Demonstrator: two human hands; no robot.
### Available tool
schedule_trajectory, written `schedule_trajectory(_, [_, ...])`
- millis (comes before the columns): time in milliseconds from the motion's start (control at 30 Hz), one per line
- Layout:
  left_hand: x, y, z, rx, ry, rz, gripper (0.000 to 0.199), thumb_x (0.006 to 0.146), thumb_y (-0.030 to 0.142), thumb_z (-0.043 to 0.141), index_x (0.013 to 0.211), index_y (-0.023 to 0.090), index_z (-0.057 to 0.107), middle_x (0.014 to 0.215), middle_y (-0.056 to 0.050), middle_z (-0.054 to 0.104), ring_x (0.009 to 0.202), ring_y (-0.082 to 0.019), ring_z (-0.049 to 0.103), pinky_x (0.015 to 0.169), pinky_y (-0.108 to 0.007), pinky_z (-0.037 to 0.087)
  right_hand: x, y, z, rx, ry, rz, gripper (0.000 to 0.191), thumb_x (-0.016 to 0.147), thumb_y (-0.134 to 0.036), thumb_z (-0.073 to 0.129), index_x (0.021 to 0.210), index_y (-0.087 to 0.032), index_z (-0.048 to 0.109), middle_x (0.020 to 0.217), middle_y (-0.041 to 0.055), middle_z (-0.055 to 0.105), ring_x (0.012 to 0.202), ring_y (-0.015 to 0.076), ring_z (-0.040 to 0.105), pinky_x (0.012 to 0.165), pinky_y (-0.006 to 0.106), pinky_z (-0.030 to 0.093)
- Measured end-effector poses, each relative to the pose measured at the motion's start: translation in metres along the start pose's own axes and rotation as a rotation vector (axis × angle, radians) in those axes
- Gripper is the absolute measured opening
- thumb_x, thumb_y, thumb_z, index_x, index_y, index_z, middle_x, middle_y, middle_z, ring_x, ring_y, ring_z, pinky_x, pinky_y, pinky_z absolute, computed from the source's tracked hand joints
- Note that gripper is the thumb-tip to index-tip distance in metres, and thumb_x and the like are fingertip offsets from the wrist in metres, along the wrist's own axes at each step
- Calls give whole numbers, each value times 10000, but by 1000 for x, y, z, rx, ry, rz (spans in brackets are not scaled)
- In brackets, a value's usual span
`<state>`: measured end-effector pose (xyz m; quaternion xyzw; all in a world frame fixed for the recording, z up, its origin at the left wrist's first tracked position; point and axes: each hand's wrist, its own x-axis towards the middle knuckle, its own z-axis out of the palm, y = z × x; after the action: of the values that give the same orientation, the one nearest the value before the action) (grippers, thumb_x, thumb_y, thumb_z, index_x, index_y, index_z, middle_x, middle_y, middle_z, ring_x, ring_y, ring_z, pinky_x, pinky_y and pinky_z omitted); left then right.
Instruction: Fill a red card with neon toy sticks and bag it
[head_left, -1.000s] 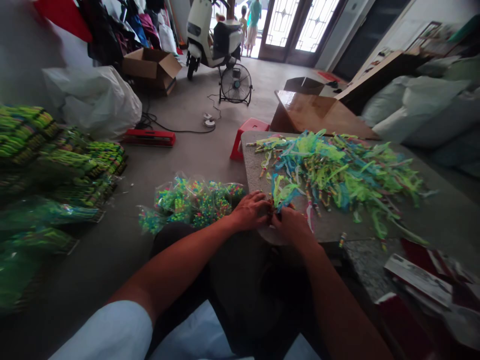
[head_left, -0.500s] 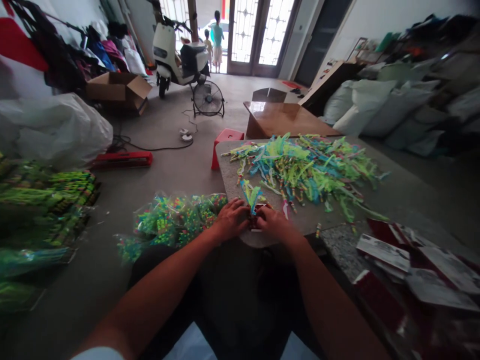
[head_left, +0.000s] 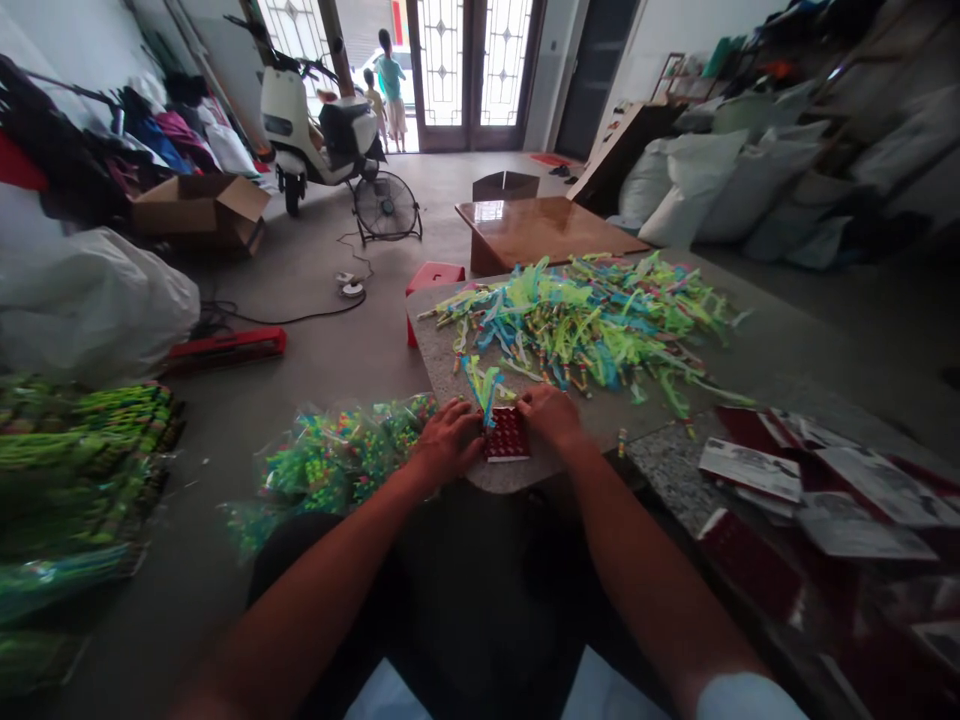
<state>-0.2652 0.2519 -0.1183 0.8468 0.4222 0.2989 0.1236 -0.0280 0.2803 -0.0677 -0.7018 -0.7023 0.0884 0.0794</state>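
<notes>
A small dark red sheet of patterned paper [head_left: 508, 438] with a pale lower edge lies near the table's rounded front corner. My left hand [head_left: 450, 440] has its fingers bent and closed at the sheet's left edge. Just above those fingertips a bunch of green and blue streamers [head_left: 482, 384] sticks up; its lower end is hidden. At the sheet's upper right corner, the fingers of my right hand [head_left: 551, 412] are curled in and pinch the edge. Behind both hands spreads a heap of streamer sticks [head_left: 577, 320] with striped handles and green and blue ribbons.
Bagged colourful pieces [head_left: 337, 455] lie at left below the grey table [head_left: 442, 350]. Dark red printed packs [head_left: 750, 565] are piled at right. Beyond stand a red stool [head_left: 435, 275], a brown table [head_left: 555, 225], a fan [head_left: 387, 207] and a scooter [head_left: 315, 130]. Two people are at the doorway.
My right hand has moved away from my left, up and to the right, uncovering more of the red paper. My left hand stays beside the streamers. The camera view has shifted slightly.
</notes>
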Motion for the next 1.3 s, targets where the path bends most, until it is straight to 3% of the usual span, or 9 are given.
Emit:
schedule_trajectory(100, [2,3,-3,9,0,8,310,939,367,678,1202,203,692,1380,-142,647,1406,-344,522,1204,-568,447,-5,8,-3,89,36,29,225,965,-296,610,940,-156,784,1040,123,775,962,200,701,821,271,471])
schedule_trajectory(200, [3,5,-3,18,5,14,257,934,363,671,1142,217,706,1273,-128,688,1340,-332,569,1207,-567,436,-12,18,-5,394,64,58,215,924,-320,609,879,-159,745,866,73,766,796,179,696,705,253,469])
schedule_trajectory(333, [3,8,1,54,28,-36,282,912,373,685,1154,234,722,1220,-121,713,1290,-343,601,1195,-577,430,-26,23,-5,870,-46,89,266,884,-425,569,875,-178,667,573,-22,623,494,148,573,510,241,438])
schedule_trajectory(433, [3,11,5,94,24,-96,267,890,369,703,1118,235,740,1157,-119,739,1246,-359,628,1187,-598,418,-34,16,0,1019,-126,62,274,867,-463,564,862,-196,627,587,-24,636,484,143,583,491,234,464])
schedule_trajectory(567, [6,14,5,61,6,-146,338,853,346,735,1163,214,704,1355,-143,681,1370,-388,549,1204,-650,367,-36,2,6,914,-147,90,172,858,-363,565,817,-202,606,591,-14,657,525,153,636,491,222,463])
schedule_trajectory(800, [6,10,-1,-167,37,-119,766,848,329,761,1527,216,426,1500,-168,590,1429,-357,523,1278,-672,241,-34,2,8,835,-215,57,185,886,-348,527,815,-198,611,621,-9,670,544,144,608,510,226,433])
schedule_trajectory(933, [10,4,-1,-403,64,-95,818,878,439,771,1566,213,392,1517,-180,576,1413,-341,550,1241,-590,378,-35,5,12,695,-118,-66,261,885,-419,556,841,-181,654,742,7,696,667,150,610,586,237,429])
schedule_trajectory(1100, [20,-3,-2,-679,62,-179,870,841,567,797,1563,260,420,1509,-153,588,1347,-320,605,1090,-501,536,-36,4,15,663,-181,-208,363,907,-479,564,1020,-168,712,873,20,718,788,177,619,694,263,454])
schedule_trajectory(1300, [27,-4,-6,-696,97,-243,924,762,559,868,1529,235,469,1315,-132,699,1141,-264,681,947,-419,574,-44,-4,9,661,-157,-253,350,931,-431,573,1114,-185,740,952,31,752,862,203,656,762,289,470])
